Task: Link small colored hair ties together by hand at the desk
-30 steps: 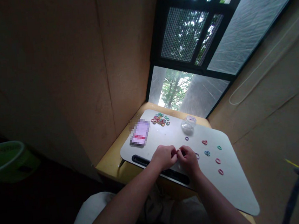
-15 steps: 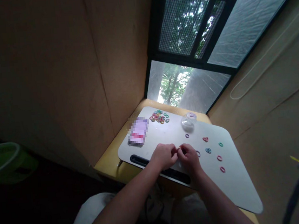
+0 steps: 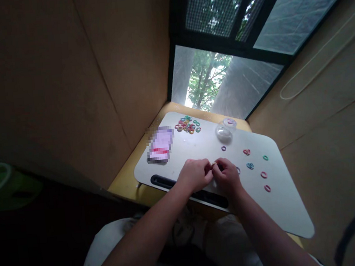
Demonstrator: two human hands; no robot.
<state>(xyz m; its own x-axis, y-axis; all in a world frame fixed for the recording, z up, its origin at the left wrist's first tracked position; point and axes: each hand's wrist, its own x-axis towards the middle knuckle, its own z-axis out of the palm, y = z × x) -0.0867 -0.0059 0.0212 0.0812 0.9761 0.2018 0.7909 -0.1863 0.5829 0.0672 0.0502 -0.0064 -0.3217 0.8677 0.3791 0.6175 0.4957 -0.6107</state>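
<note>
My left hand [image 3: 194, 175] and my right hand [image 3: 228, 176] meet over the near edge of a white lap tray [image 3: 285, 206], fingers pinched together on a small ring [image 3: 213, 164] held between them. Several loose coloured rings lie on the tray to the right, among them a blue one [image 3: 250, 165], a red one [image 3: 246, 152] and a green one [image 3: 265, 157]. A purple ring [image 3: 223, 148] lies just beyond my hands.
A heap of coloured rings [image 3: 187, 125] sits at the tray's far side, next to a clear plastic bag [image 3: 224, 132]. A pink packet [image 3: 160, 145] lies at the left. Brown walls close in on both sides; a window is ahead. A green basket [image 3: 0, 187] is at far left.
The view has tilted down, so tray and hands sit higher in the frame. My hands stay pinched together over the tray's near edge, working the small ring.
</note>
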